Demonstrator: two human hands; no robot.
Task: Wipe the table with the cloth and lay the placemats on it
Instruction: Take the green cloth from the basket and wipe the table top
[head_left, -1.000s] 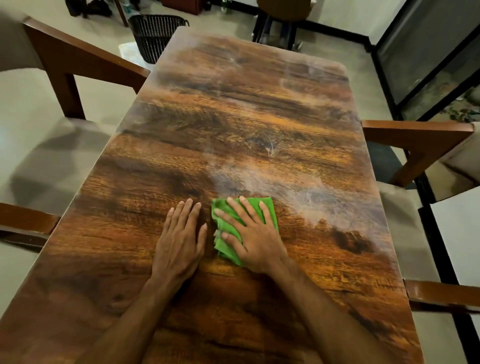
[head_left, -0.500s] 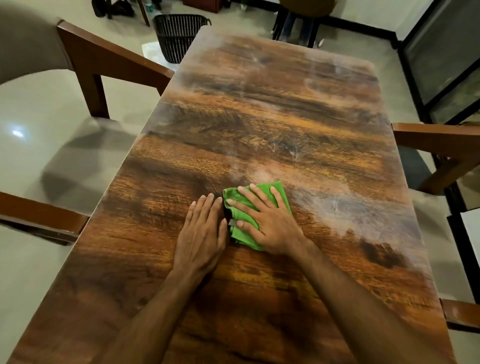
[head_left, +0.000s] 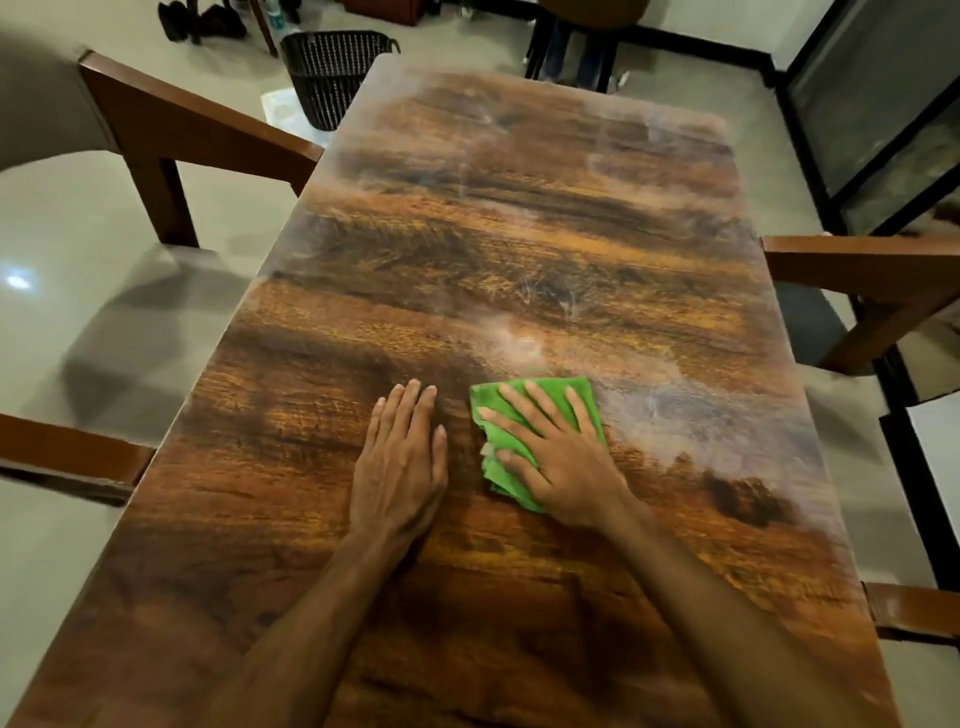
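The right hand (head_left: 561, 462) lies flat, fingers straight and spread, palm down on a green cloth (head_left: 488, 397) and pressing it onto the table (head_left: 519, 208). The fingertips point toward 11 o'clock. The cloth is folded into a small pad. Its edges show past the fingers at 12 o'clock and past the thumb at 9 o'clock, and the rest is hidden under the palm. It sits near the middle of the table's width, in the half closer to the person.

Just beside the cloth at 9 o'clock, with a narrow strip of bare wood between, the left hand (head_left: 400, 467) rests flat on the tabletop. Its fingers are straight and close together, pointing to 12 o'clock, and it holds nothing. Both forearms run back toward 6 o'clock.

The table is long, dark brown wood with a strong grain and a glossy top. Pale hazy smears (head_left: 675, 410) spread from the cloth toward 2 o'clock and 3 o'clock, and more haze covers the far end at 12 o'clock.

Wooden chairs stand along both long sides: one (head_left: 171, 119) at 10 o'clock and one (head_left: 857, 260) at 2 o'clock. A black woven basket (head_left: 332, 73) stands on the pale floor at 11 o'clock, just off the table's far corner.
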